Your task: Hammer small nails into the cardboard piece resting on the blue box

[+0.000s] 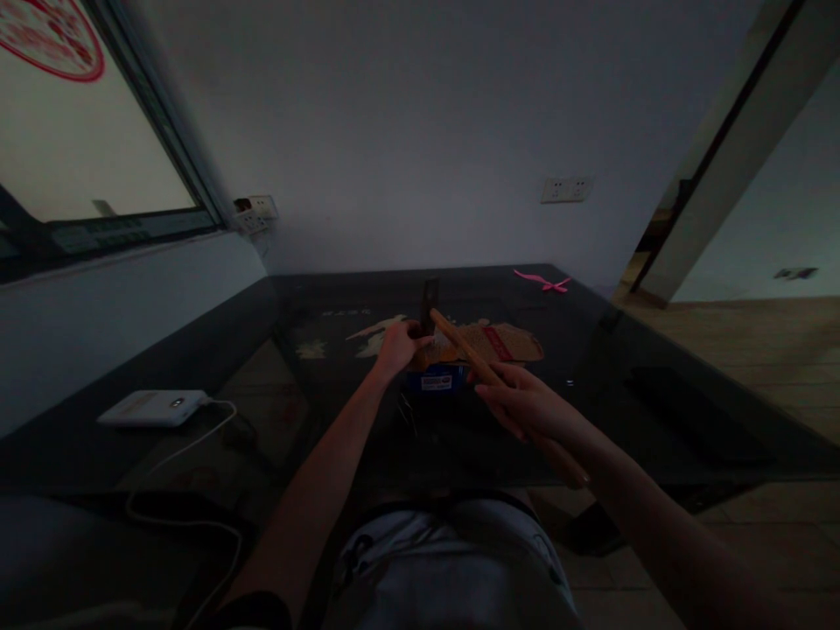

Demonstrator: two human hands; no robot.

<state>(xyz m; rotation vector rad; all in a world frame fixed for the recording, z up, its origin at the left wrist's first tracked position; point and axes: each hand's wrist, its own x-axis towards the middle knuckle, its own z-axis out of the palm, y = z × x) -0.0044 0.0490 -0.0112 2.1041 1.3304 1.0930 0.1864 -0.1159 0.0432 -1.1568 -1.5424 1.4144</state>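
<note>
My left hand [397, 346] is closed around the lower part of a dark, flat upright piece [430, 297], which stands above the cardboard. In my right hand [528, 401] is a long wooden stick [465, 343], slanting up to the left. Its far tip comes close to the dark piece; whether they touch I cannot tell. Below my left fingers sits a blue box [438, 380] with a white label. Torn brown cardboard [515, 342] with a red strip lies behind the box. Thin metal wires or pins [408, 414] rest in front of it.
A white power bank [154, 409] with a white cable [177, 452] lies at the left of the dark glossy table [577, 324]. A pink ribbon-like item [544, 282] lies at the back right, a dark flat object [699, 411] at the right. The wall closes off the far side.
</note>
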